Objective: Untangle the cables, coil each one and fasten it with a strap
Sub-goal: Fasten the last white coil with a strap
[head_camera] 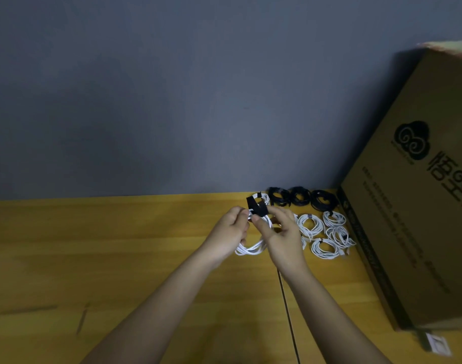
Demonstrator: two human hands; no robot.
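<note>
Count: three black coils (300, 197) in a row at the table's (119, 245) far edge; about five white coils (327, 232) nearer (some overlap, count uncertain). Left hand (231, 231) grips a white cable (251, 249) loop above the table; right hand (281, 232) pinches a black strap (256, 207) at its top. Cardboard box (413, 206) right, contents hidden.

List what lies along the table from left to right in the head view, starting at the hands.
left hand → white cable coil held in both hands, black strap at its top → right hand → finished white coils → cardboard box.
</note>
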